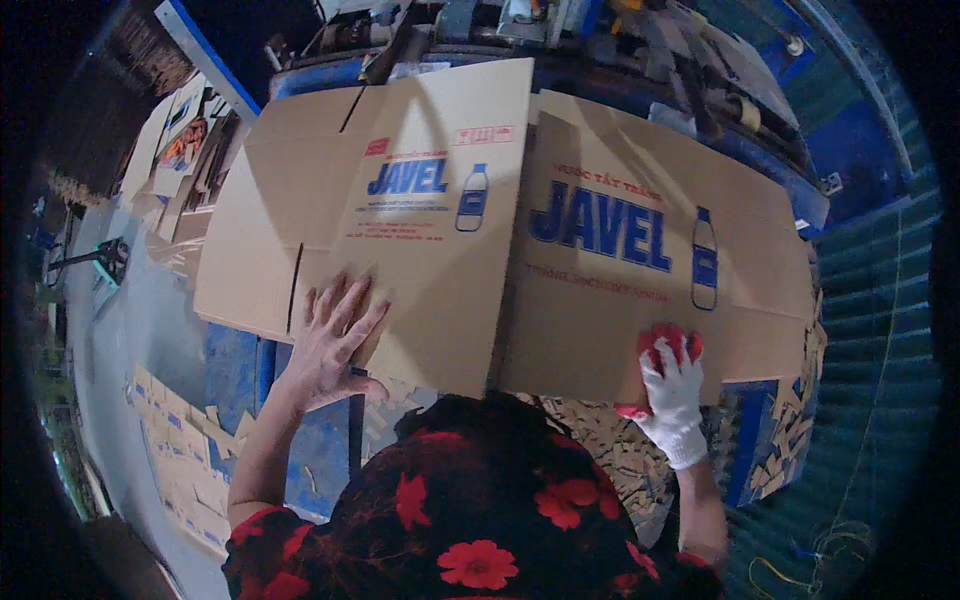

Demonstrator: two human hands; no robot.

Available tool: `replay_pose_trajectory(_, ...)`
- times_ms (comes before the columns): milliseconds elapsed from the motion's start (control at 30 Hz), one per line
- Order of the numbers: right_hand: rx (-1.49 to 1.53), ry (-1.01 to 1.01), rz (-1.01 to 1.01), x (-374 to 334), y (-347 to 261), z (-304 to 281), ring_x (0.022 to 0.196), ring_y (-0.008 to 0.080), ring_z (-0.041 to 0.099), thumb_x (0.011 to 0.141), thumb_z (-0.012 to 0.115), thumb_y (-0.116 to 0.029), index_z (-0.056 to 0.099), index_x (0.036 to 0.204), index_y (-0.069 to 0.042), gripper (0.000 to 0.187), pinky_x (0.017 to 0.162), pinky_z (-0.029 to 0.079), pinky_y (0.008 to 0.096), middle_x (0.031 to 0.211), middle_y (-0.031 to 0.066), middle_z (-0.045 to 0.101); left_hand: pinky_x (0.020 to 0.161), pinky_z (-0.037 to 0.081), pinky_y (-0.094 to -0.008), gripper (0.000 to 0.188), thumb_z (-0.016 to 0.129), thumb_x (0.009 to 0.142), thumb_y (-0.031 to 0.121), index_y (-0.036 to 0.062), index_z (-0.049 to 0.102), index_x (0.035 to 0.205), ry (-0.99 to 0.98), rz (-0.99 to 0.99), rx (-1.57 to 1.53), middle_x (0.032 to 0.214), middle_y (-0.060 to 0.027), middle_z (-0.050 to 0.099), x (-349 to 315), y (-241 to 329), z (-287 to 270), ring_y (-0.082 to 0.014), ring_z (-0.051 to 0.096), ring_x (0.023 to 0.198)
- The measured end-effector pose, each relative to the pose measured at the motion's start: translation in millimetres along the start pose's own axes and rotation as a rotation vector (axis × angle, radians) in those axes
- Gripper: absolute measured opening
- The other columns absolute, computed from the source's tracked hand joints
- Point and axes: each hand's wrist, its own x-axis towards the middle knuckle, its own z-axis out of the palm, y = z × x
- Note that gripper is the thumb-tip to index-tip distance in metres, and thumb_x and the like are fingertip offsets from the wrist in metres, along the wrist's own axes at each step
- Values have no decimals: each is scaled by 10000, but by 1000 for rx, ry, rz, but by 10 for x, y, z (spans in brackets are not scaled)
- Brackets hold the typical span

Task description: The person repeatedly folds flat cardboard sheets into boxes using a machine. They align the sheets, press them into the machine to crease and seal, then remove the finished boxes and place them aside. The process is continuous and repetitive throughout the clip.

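Note:
A large flat cardboard box blank (440,270) lies in front of me, tan with blue and red print and a bottle drawing. Its left part has slots cut between the flaps. To the right, a second printed panel (610,330) sits lower, along a raised edge; I cannot tell whether it belongs to the same blank. My bare left hand (335,335) rests on the left part with fingers spread. On the right panel's near edge lies my right hand (672,385), in a white glove with red fingertips, its fingers extended against the cardboard.
Beyond the cardboard stands a blue machine (330,75) with rollers and metal parts. Cardboard scraps (600,440) are heaped beneath the near edge. Flattened cardboard (175,450) lies on the floor at left, and more stacks (185,150) stand farther back. A green corrugated wall (870,350) closes the right side.

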Motion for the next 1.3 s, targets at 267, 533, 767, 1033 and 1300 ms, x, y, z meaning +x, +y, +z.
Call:
replay_pose_trajectory(267, -73, 143, -202, 657, 311, -60, 1236, 416, 412, 605, 780, -370, 533, 1239, -85, 737, 1055, 290, 584, 1270, 158, 487, 1054, 300, -565, 584, 522, 781, 127, 162, 496, 1364, 378, -3, 112, 1398, -125, 470, 475, -204, 146, -394, 423, 1285)
replay_pose_trajectory(533, -30, 121, -168, 1168, 589, -163, 1255, 414, 401, 651, 773, -283, 520, 1256, -65, 691, 1068, 288, 545, 1304, 145, 484, 1117, 242, -528, 539, 453, 841, 161, 113, 468, 1378, 269, -18, 62, 1426, -131, 438, 943, -285, 180, -376, 370, 1333)
replay_pose_trajectory(767, 73, 150, -105, 2104, 1004, -133, 1315, 373, 367, 700, 741, -190, 517, 1308, -91, 656, 1116, 266, 464, 1393, 134, 452, 1115, 266, -485, 651, 557, 830, 285, 151, 366, 1437, 280, 50, 118, 1467, -114, 378, 1917, -892, 248, -366, 359, 1333)
replay_pose_trajectory(1033, -102, 333, 20, 3624, 1574, -183, 1297, 334, 407, 780, 673, -132, 476, 1363, -113, 615, 1122, 251, 453, 1391, 152, 457, 1035, 325, -538, 651, 606, 841, 315, 259, 338, 1433, 318, -277, 342, 1421, -106, 401, 3587, -1348, 341, -326, 396, 1297)
replay_pose_trajectory(1300, 151, 550, 399, 1937, 1888, 136, 1366, 333, 313, 863, 607, -157, 354, 1421, -15, 629, 1116, 244, 447, 1471, 190, 342, 923, 453, -467, 603, 574, 854, 455, 149, 455, 1360, 385, -993, 406, 1362, -122, 477, 1012, -1852, -52, -311, 530, 1155)
